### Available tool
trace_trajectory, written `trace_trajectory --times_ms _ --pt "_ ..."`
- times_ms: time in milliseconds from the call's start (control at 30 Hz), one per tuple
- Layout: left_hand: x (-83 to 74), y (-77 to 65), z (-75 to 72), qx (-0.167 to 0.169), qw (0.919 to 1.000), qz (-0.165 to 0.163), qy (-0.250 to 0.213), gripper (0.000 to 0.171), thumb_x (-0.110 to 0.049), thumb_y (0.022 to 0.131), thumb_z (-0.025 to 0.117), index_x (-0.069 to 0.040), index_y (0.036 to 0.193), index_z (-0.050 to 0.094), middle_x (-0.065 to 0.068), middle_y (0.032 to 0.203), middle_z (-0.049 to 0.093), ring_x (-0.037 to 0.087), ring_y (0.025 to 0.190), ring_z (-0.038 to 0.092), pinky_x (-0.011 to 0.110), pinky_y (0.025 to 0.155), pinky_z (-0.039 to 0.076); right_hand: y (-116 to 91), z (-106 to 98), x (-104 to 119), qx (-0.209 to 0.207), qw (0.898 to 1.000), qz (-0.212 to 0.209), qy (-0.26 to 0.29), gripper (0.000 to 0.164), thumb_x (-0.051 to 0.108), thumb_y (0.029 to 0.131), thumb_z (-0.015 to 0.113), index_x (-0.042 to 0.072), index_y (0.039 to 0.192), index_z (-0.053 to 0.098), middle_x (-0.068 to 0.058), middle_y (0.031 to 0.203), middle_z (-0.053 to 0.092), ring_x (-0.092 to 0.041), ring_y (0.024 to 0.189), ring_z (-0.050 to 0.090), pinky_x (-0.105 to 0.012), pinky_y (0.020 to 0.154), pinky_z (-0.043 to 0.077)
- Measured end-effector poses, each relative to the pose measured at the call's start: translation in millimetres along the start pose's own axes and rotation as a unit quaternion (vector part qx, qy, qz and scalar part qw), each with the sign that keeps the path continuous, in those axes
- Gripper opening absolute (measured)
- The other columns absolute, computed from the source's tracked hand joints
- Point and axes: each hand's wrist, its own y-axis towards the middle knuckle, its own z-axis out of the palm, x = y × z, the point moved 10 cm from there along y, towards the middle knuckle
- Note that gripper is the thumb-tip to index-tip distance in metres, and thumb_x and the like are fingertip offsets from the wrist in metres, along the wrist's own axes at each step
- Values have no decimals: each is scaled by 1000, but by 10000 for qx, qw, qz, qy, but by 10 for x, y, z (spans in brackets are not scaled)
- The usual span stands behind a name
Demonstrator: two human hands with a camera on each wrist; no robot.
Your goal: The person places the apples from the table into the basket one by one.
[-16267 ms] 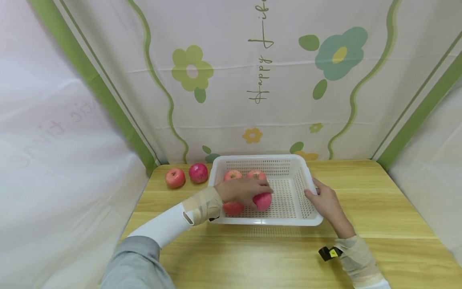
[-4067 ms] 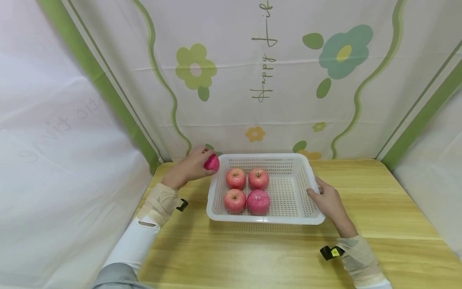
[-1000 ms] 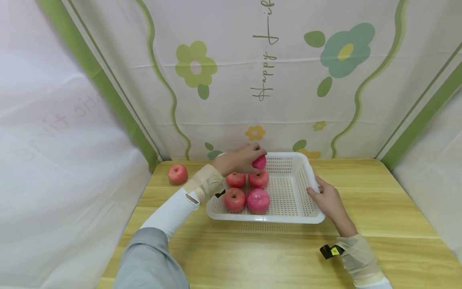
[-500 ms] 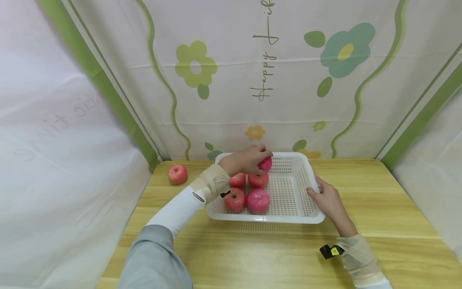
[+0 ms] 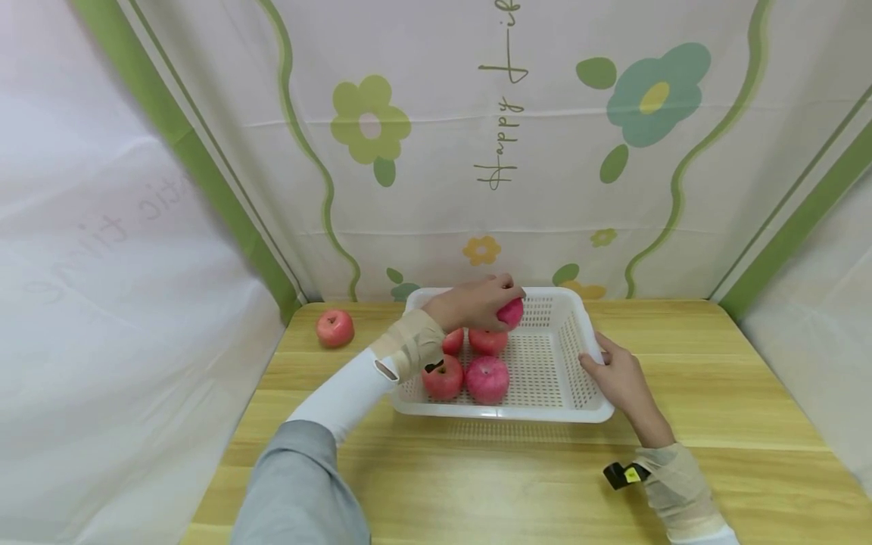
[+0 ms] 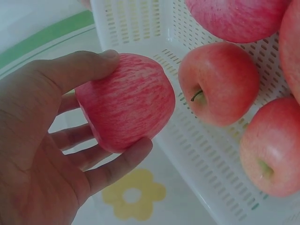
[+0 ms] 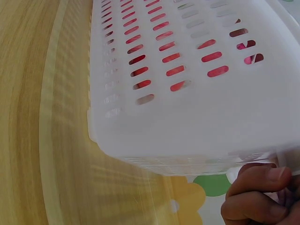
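My left hand (image 5: 477, 301) holds a pink-red apple (image 6: 129, 103) above the back of the white plastic basket (image 5: 545, 415), thumb on one side and fingers on the other. Below it in the basket's left half sit several apples: a pink one (image 5: 487, 380) in front, a red one (image 5: 443, 378) at front left, and a red one (image 5: 488, 342) behind. Another at back left is partly covered by my left wrist. My right hand (image 5: 616, 375) grips the basket's right rim, and its curled fingers (image 7: 255, 192) show in the right wrist view.
A single red apple (image 5: 335, 328) lies on the wooden table (image 5: 477, 484) at the back left, outside the basket. A flower-printed curtain (image 5: 422, 166) hangs right behind the table. White fabric walls stand at both sides.
Four seconds ago my left hand held the apple left of the basket; it carried it over the rim, then slowly rightward above the back row. My right hand stays on the rim.
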Motion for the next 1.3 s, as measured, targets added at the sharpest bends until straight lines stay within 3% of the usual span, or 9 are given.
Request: trace_trajectory --times_ms 633,900,1300 --pt "-146 213 83 10 10000 17 12 61 -36 102 70 -21 157 48 2 141 52 15 123 54 24 100 56 -10 13 13 -40 10000 -43 7 71 19 107 59 -10 163 27 -43 125 66 -41 88 80 -36 62 67" --pt "-203 303 101 -43 9998 174 -6 62 -37 102 70 -19 157 49 4 142 53 17 122 56 26 103 55 1 6 -3 -20 10000 20 -17 72 21 108 58 -11 163 25 -44 126 65 -39 88 80 -37 62 67" --pt "-243 409 233 56 9995 171 -269 66 -36 100 75 -20 158 49 3 147 51 16 126 54 24 104 54 5 16 -8 -12 10000 -8 23 72 20 107 60 -11 163 26 -44 126 65 -41 91 79 -38 65 67"
